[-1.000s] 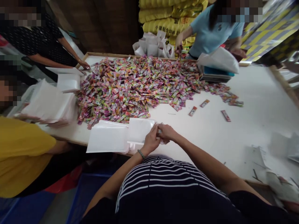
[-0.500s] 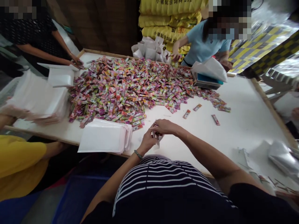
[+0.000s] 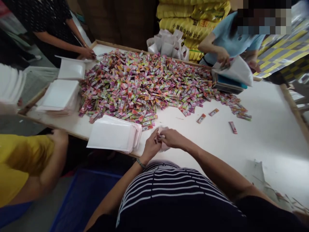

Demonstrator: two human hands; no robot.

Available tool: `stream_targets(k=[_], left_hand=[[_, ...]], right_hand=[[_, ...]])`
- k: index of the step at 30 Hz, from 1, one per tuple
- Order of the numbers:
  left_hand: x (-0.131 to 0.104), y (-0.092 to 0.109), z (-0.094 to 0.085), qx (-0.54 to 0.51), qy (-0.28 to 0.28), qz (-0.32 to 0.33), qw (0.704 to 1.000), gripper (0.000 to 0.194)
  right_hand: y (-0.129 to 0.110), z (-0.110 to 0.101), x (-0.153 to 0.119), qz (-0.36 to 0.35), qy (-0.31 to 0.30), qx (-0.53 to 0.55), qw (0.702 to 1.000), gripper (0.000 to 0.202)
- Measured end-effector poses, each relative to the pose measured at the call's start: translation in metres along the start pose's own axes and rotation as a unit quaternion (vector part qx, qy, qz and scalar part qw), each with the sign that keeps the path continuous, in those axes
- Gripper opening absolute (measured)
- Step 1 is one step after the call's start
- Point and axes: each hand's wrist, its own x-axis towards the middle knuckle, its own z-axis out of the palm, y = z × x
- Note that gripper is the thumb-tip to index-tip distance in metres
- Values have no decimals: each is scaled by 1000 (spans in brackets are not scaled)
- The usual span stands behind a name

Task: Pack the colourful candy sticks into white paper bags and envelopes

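Observation:
Close to my body, at the near edge of the white table point(image 3: 260, 129), my left hand point(image 3: 152, 144) grips a small white bag point(image 3: 164, 147). My right hand point(image 3: 172, 138) is at the bag's opening, its fingers bent together; what they pinch, if anything, is too small to name. Both hands touch. Beyond them spreads a large heap of colourful sachets point(image 3: 142, 83). Left of my hands lies a stack of white padded envelopes point(image 3: 112, 133). A few loose sachets point(image 3: 201, 118) lie to the right of the heap.
Across the table, a person in light blue point(image 3: 231, 35) holds a white bag by a dark box point(image 3: 227, 84). Another person's hands point(image 3: 88, 53) touch the heap at far left. A yellow-sleeved person point(image 3: 26, 161) stands left. Filled white bags point(image 3: 166, 45) stand behind the heap.
The view has shifted slightly left. More of the white bag shows beneath my right hand. The yellow-sleeved person's arm and a stack of envelopes at left have moved; the person opposite now reaches into the bag.

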Motion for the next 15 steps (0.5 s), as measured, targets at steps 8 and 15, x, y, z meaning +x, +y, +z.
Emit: stream_targets(k=[8,15], left_hand=[[-13,7,-18,-30,5,-38,999,89],[-33,-5,-38,137,36,16,990,73]], right_hand=[[14,8,-18,140,137,66,978,29],[24,39,-2,67,-22,155,985,32]])
